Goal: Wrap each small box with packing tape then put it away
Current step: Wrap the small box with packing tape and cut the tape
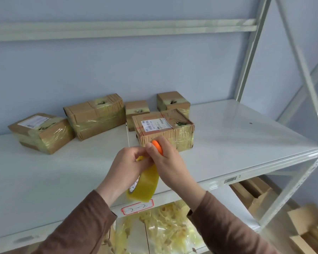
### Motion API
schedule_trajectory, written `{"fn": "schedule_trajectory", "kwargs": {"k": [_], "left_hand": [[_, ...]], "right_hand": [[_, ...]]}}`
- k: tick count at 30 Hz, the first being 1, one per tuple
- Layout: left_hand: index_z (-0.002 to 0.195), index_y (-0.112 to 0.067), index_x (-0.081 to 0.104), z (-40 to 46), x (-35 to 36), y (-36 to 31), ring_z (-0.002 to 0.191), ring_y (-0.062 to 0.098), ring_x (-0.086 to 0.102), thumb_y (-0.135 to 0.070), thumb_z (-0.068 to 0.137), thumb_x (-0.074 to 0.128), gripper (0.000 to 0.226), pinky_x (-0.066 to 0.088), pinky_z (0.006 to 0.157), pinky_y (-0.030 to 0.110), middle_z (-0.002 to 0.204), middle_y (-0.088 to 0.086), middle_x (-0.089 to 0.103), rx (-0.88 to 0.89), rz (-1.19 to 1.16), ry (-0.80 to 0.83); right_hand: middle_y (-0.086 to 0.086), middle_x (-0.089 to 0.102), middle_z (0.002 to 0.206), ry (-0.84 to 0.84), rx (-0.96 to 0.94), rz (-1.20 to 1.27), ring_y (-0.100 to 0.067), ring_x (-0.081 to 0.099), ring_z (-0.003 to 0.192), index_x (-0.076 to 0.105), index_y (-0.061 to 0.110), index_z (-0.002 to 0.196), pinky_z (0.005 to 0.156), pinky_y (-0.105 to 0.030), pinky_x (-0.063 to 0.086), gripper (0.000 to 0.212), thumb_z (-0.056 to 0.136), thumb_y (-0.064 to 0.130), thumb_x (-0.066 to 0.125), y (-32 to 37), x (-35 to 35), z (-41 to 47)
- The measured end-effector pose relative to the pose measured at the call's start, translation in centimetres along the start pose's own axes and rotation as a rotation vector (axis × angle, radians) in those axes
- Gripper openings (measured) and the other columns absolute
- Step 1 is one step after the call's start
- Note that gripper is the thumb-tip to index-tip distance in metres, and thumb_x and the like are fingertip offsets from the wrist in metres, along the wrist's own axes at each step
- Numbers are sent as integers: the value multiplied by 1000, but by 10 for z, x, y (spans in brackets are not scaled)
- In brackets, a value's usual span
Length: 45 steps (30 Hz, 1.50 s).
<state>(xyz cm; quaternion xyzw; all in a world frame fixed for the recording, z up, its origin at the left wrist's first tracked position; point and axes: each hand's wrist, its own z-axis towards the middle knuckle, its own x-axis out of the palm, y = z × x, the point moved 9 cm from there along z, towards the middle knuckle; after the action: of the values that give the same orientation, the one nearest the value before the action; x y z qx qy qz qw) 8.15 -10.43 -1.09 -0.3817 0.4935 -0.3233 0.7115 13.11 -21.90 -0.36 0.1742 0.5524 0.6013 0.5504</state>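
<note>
My left hand [126, 166] holds a roll of yellowish packing tape [144, 186] over the shelf's front edge, its fingers pinching the loose tape end. My right hand [170, 163] grips a small orange cutter [157, 147] right beside those fingers. Just behind both hands sits a taped cardboard box with a white label [163, 128] on the white shelf [237, 136]. Several more tape-wrapped boxes stand at the back: a flat box [41, 132] at left, a long box [95, 116], and two small boxes [136, 110] [173, 101] against the wall.
A metal upright and diagonal brace [301, 70] frame the shelf's right end. Below the shelf lie a heap of crumpled yellow tape scraps [163, 228] and brown cartons [255, 193]. A red-bordered label [137, 208] is stuck on the shelf's front edge.
</note>
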Motion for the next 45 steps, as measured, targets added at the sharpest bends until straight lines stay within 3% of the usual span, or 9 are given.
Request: {"fn": "schedule_trajectory", "kwargs": {"k": [5,10,16,19,23,25,29,34,45], "left_hand": [[82,-25,79,24,47,-25,76,19,73,-46,84,74,21,56,78,45,79,-2,76,-21,-30,25],[78,-23,79,47,68,-39,74,7,67,-30,85,80,10,49,75,27,81,-1,76,-54,-105,-10],[89,-12,81,74,77,-47,88,22,71,-28,77,83,20,53,92,40,97,13,78,-191,-358,-87],[87,-14,80,91,81,-52,87,24,73,-23,85,80,9,59,83,40,92,12,78,-189,-316,-100],[82,-20,78,115,77,-60,85,16,74,-24,89,77,8,55,77,32,89,1,79,-166,-246,-75],[86,-21,77,133,61,-60,95,13,73,-24,90,77,5,54,87,33,95,-3,80,-173,-237,-128],[88,-19,78,178,35,-61,92,4,66,-24,86,81,6,49,80,26,92,-13,78,-166,-186,-218],[82,-19,78,228,16,-46,91,8,61,-23,83,84,7,46,89,30,89,-11,74,-166,-146,-269],[90,-19,82,250,45,15,101,14,65,-35,81,86,19,47,91,31,103,-5,76,-248,35,-139]], "right_hand": [[5,46,80,-142,149,268,-12,45,72,49,13,96,72,-38,44,46,98,58,52,-36,-58,6],[-1,36,71,-411,183,418,-13,35,63,40,21,80,59,-32,33,36,98,36,67,-69,-155,19],[-2,73,88,41,43,453,-17,69,81,61,21,115,74,-24,53,17,106,34,52,-68,-135,8],[14,69,107,263,-10,477,-6,68,99,37,49,152,86,-16,51,52,102,46,54,-59,-120,-12],[-9,62,142,293,-1,557,-31,61,129,27,55,154,112,-42,47,63,102,40,59,-47,-131,-16],[5,60,142,264,48,527,-27,54,136,38,59,148,117,-45,40,58,96,47,62,-51,-139,-12],[38,57,80,321,67,374,13,55,82,59,53,134,77,-4,41,38,96,55,58,-50,-144,-22],[1,64,90,277,216,315,-14,60,80,72,42,108,78,-32,49,16,101,46,58,-64,-149,-26],[8,63,80,199,301,299,-13,57,74,72,35,99,72,-31,46,13,101,38,60,-80,-151,-18]]}}
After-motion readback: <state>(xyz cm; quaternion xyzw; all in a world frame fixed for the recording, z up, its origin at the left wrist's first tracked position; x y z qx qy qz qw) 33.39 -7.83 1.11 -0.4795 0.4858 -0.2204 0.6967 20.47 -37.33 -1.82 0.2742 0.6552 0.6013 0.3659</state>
